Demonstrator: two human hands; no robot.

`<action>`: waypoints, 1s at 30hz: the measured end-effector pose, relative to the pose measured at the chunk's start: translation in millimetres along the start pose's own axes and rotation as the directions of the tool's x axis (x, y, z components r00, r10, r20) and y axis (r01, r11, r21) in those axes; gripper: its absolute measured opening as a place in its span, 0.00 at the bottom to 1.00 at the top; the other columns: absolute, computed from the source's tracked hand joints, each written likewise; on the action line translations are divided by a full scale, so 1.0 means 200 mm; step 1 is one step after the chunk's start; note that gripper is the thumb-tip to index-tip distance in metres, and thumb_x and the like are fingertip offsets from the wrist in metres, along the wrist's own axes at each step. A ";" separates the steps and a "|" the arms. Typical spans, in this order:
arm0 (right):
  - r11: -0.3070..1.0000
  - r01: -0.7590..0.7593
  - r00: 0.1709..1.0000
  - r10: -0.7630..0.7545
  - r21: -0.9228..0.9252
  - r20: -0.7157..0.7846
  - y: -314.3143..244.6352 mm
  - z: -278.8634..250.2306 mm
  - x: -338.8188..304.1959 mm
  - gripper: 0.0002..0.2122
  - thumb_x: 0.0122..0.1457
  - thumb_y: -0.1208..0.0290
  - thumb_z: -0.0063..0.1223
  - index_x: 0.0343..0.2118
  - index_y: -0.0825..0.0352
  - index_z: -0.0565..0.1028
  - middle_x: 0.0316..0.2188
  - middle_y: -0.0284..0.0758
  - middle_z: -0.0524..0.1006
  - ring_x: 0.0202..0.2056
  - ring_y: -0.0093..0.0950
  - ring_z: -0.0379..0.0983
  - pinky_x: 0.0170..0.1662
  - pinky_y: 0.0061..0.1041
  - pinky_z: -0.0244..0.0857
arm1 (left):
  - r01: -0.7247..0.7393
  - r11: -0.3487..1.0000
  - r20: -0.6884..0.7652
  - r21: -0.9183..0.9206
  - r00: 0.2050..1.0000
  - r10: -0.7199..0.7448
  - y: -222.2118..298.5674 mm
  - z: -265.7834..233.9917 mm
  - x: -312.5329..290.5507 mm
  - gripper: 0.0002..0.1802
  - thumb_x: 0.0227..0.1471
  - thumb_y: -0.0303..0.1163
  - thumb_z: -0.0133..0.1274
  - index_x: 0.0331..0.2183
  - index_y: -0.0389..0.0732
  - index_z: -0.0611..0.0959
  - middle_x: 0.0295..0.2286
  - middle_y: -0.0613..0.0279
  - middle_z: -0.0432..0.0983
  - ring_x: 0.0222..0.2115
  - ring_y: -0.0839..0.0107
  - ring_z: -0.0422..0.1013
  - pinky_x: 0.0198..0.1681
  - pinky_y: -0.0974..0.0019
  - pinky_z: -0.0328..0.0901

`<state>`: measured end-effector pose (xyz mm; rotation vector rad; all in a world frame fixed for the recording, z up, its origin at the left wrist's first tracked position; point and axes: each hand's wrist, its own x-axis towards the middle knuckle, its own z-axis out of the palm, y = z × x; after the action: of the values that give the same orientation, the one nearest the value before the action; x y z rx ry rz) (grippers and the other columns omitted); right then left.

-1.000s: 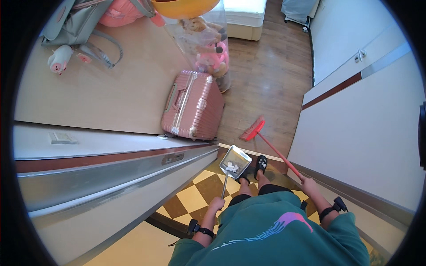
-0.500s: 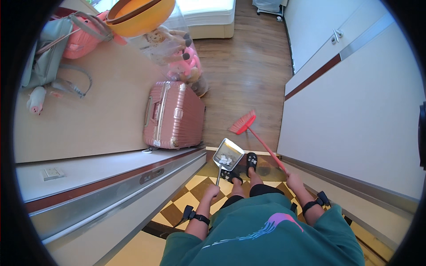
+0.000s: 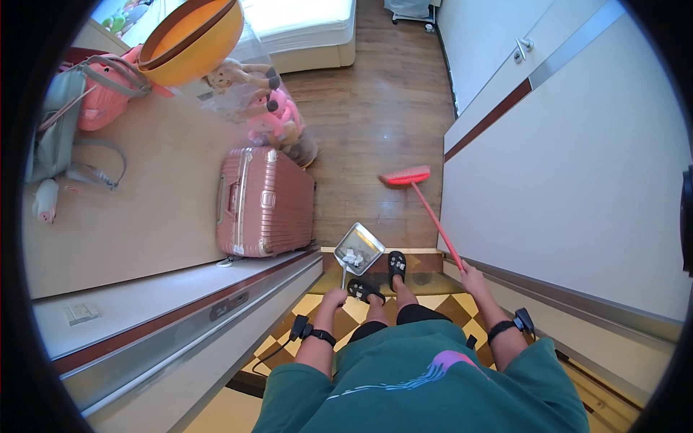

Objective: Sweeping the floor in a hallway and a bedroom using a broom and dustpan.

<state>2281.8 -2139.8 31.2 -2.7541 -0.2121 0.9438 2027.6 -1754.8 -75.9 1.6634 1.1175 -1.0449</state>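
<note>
My left hand (image 3: pixel 333 298) is closed round the handle of a metal dustpan (image 3: pixel 367 245). The pan rests at the doorway threshold, with crumpled white paper scraps (image 3: pixel 352 257) and some grey dust in it. My right hand (image 3: pixel 473 280) grips the pink stick of a broom (image 3: pixel 437 219). Its red head with pink bristles (image 3: pixel 406 175) is on or just above the wooden floor, beyond the dustpan and to its right; I cannot tell whether the bristles touch.
A pink ribbed suitcase (image 3: pixel 271 202) stands left of the doorway, by a clear bag of plush toys (image 3: pixel 278 119). A white door (image 3: pixel 563 144) borders the right side. My black clogs (image 3: pixel 396 265) are at the threshold. A bed (image 3: pixel 310 36) stands at the back.
The broom head has swung further out and turned from slanted to nearly level. The dustpan stays by the threshold with the paper in it. The whole view has shifted slightly.
</note>
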 end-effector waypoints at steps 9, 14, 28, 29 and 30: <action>0.996 -0.018 0.974 -0.002 0.083 0.227 -0.09 0.19 -0.18 0.19 0.61 0.70 0.42 0.56 0.63 0.65 0.38 0.57 0.77 0.42 0.53 0.74 0.45 0.49 0.68 | 0.090 0.985 0.087 -0.150 0.993 -0.078 0.22 -0.05 0.21 0.12 0.50 0.30 0.42 0.23 0.36 0.79 0.19 0.55 0.73 0.18 0.65 0.71 0.18 0.60 0.66; 0.998 0.034 0.910 -0.052 0.051 0.410 -0.04 0.17 -0.53 0.19 0.62 0.68 0.41 0.56 0.66 0.64 0.40 0.56 0.77 0.44 0.54 0.74 0.48 0.48 0.67 | 0.181 0.958 0.131 -0.223 0.979 -0.155 0.29 -0.07 0.26 0.12 0.53 0.28 0.39 0.28 0.35 0.77 0.16 0.57 0.68 0.13 0.67 0.66 0.12 0.60 0.57; 0.989 0.082 0.934 -0.118 0.119 0.338 -0.18 -0.06 -0.16 0.21 0.61 0.69 0.42 0.58 0.62 0.65 0.37 0.56 0.77 0.38 0.55 0.75 0.44 0.47 0.69 | 0.084 0.975 0.011 -0.207 0.996 -0.084 -0.03 -0.02 0.18 0.13 0.47 0.27 0.45 0.25 0.32 0.82 0.20 0.48 0.77 0.19 0.61 0.74 0.20 0.58 0.67; 0.988 0.099 0.932 -0.133 0.116 0.337 -0.19 0.02 -0.09 0.21 0.61 0.69 0.42 0.58 0.62 0.65 0.37 0.56 0.77 0.38 0.55 0.75 0.44 0.47 0.69 | 0.066 0.974 0.005 -0.216 0.998 -0.066 -0.04 0.00 0.19 0.13 0.47 0.27 0.45 0.25 0.32 0.82 0.20 0.48 0.77 0.19 0.61 0.74 0.20 0.58 0.67; 0.989 0.141 0.946 -0.148 0.045 0.288 -0.20 0.11 -0.04 0.20 0.62 0.69 0.42 0.58 0.62 0.66 0.29 0.50 0.77 0.29 0.45 0.75 0.34 0.41 0.69 | 0.076 0.975 -0.009 -0.208 0.997 -0.080 -0.05 0.02 0.20 0.13 0.47 0.28 0.45 0.24 0.31 0.83 0.20 0.48 0.77 0.20 0.61 0.75 0.21 0.58 0.67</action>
<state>2258.6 -2099.0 29.8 -2.5263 -0.4421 1.2967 2026.3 -1747.0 -116.4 1.4758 1.2673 -0.9293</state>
